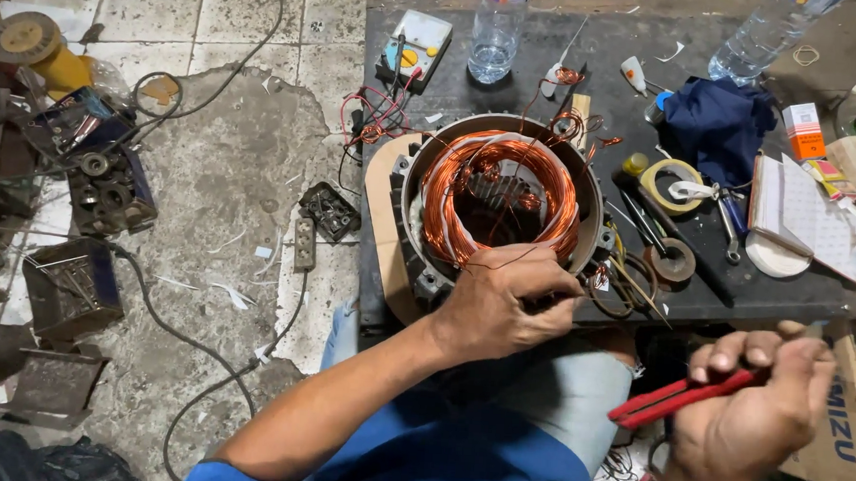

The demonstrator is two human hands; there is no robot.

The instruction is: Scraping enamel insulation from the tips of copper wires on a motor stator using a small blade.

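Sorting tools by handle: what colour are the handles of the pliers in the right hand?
Red, seen in the head view: pliers.

Floor: cracked, stained pale tiles [227, 171] are lying under a worn grey patch, with paper scraps scattered about.
Cables: black cords [188, 350] are snaking across the floor.
Left edge: rusty metal parts [108, 190] and a yellow spool [38, 49] are sitting in clutter.
Bench: a dark worktop [796, 289] is standing at right.
Light: even daylight is falling.
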